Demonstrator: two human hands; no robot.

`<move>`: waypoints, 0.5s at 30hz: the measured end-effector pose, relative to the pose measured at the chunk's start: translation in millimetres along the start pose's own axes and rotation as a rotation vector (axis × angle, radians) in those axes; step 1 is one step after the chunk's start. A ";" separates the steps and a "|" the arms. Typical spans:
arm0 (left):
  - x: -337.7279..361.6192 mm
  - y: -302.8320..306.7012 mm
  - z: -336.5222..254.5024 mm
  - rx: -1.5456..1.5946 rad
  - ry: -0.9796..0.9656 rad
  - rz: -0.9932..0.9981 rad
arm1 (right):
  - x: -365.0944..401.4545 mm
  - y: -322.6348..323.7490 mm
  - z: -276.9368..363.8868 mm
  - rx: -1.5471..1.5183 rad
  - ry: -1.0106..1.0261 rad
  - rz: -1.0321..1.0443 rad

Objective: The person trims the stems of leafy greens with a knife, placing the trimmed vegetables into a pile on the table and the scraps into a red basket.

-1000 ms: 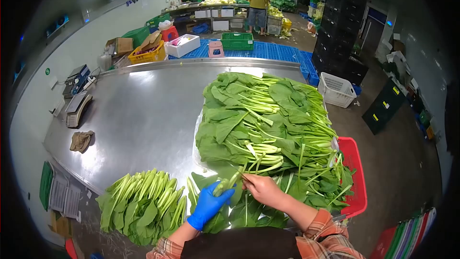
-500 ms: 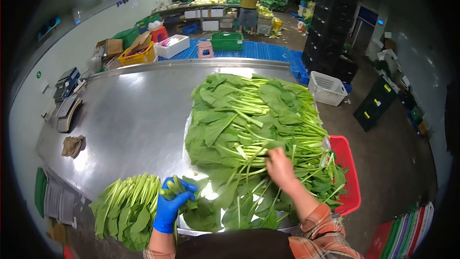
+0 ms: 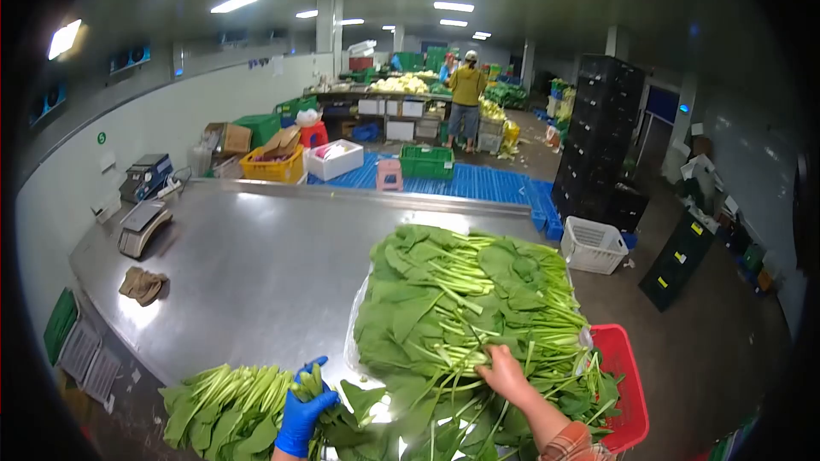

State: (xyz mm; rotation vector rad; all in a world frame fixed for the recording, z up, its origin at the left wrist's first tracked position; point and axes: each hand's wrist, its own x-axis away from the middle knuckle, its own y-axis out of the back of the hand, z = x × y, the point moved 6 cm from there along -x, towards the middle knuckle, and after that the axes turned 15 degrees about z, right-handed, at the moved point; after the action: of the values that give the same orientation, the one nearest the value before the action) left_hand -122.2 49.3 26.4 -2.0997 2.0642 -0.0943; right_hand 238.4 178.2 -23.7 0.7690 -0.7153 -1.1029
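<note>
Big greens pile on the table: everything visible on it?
The pile is loose greens: broad, dark leaves and pale green stalks, overlapping in rough layers. It lies on the right of the metal-looking table, with thin clear plastic showing at its left edge. Its right side overlaps the red basket in view. The right hand appears to touch its stalks.

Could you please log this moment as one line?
left hand: gloved, holding greens; right hand: at larger pile; smaller pile: beside left hand
</note>
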 end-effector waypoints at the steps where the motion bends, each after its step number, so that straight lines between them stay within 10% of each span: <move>1: 0.2 -4.9 1.9 0.018 0.034 -0.004 | 1.0 -1.0 -1.0 -0.014 0.023 -0.016; 9: -4.0 2.3 0.3 -0.220 -0.084 -0.105 | 36.4 64.9 45.4 -0.365 0.323 -0.194; 15: -3.6 -35.3 -37.8 -0.137 -0.069 0.108 | 73.2 119.9 82.4 -0.661 0.326 0.085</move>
State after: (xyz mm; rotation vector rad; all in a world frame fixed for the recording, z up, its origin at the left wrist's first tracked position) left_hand -94.5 49.6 70.3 -2.0297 2.1951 0.1375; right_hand 252.0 124.7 129.6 0.3302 -0.0834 -1.0180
